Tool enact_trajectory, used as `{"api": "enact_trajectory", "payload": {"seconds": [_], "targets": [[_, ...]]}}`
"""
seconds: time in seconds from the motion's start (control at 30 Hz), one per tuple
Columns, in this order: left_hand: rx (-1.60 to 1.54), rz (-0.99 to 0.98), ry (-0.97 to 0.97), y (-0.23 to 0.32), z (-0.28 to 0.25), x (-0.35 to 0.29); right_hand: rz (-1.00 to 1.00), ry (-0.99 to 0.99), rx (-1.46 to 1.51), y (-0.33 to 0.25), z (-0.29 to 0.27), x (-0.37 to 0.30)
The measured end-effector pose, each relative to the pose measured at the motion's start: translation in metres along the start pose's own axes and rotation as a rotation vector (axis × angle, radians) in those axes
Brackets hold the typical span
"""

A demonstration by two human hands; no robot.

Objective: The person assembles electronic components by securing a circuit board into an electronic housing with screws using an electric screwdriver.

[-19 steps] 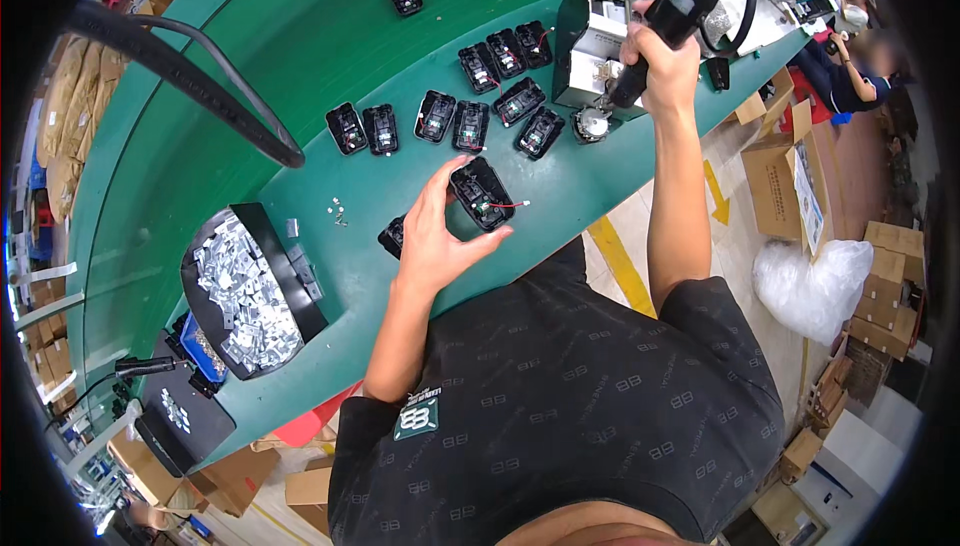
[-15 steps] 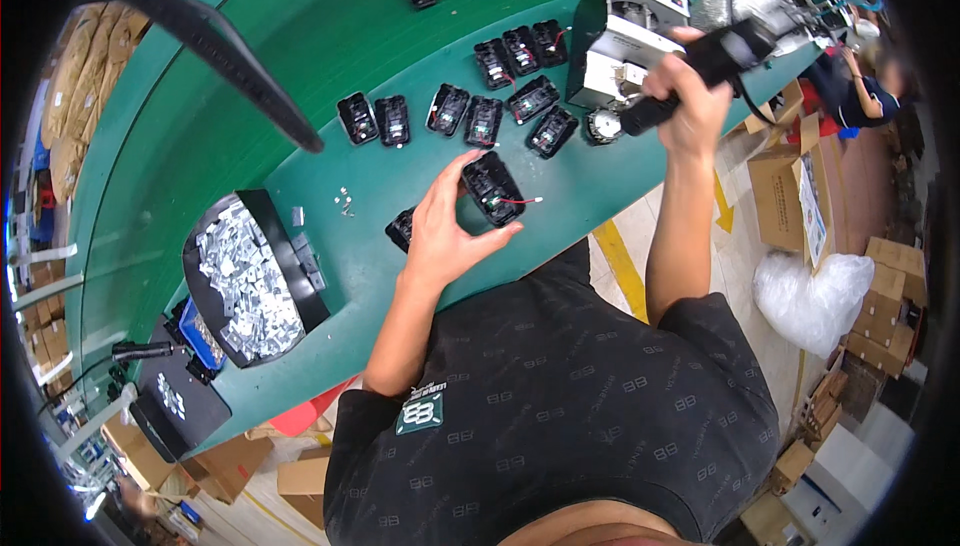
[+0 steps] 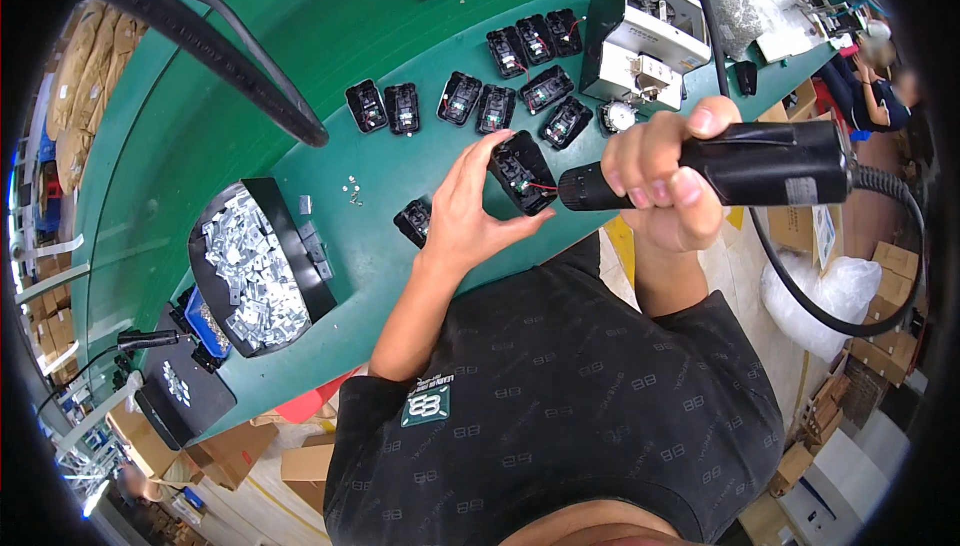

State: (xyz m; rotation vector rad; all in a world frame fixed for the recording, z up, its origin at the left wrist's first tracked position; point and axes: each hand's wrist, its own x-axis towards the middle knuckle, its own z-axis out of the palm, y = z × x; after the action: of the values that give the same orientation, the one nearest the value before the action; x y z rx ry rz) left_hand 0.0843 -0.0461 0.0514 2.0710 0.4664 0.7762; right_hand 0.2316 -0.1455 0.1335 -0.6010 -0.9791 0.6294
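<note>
**Driver held beside a small black housing**

The left hand (image 3: 468, 214) grips a small black housing (image 3: 522, 172) between thumb and fingertips, holding it just above the near edge of the green table (image 3: 250, 56); red wires show inside it. The right hand (image 3: 668, 186) is closed around a black electric screwdriver (image 3: 745, 166), which lies level with its nose pointing left, almost touching the housing. A cable runs from the tool's right end. More black housings (image 3: 480, 96) lie in rows farther back, and one more (image 3: 413, 221) just left of the left hand. A black tray of metal brackets (image 3: 255, 271) sits well to the left. A white machine (image 3: 640, 31) stands far right.
</note>
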Motion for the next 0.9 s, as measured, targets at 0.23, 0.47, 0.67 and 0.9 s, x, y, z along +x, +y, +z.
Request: {"api": "enact_trajectory", "payload": {"seconds": [0.23, 0.47, 0.67, 0.9], "targets": [[-0.037, -0.027, -0.003, -0.002, -0.001, 0.0, 0.012, -0.005, 0.032, 0.009, -0.005, 0.003], [-0.039, 0.027, 0.031, -0.001, 0.0, 0.004, 0.061, 0.016, 0.02, 0.013, -0.003, 0.003], [-0.021, 0.046, 0.155, -0.009, -0.002, 0.001, 0.058, -0.008, 0.036, 0.019, 0.002, 0.003], [-0.067, 0.001, 0.149, -0.008, -0.008, 0.003, 0.013, 0.001, 0.209, 0.028, -0.006, 0.004]]}}
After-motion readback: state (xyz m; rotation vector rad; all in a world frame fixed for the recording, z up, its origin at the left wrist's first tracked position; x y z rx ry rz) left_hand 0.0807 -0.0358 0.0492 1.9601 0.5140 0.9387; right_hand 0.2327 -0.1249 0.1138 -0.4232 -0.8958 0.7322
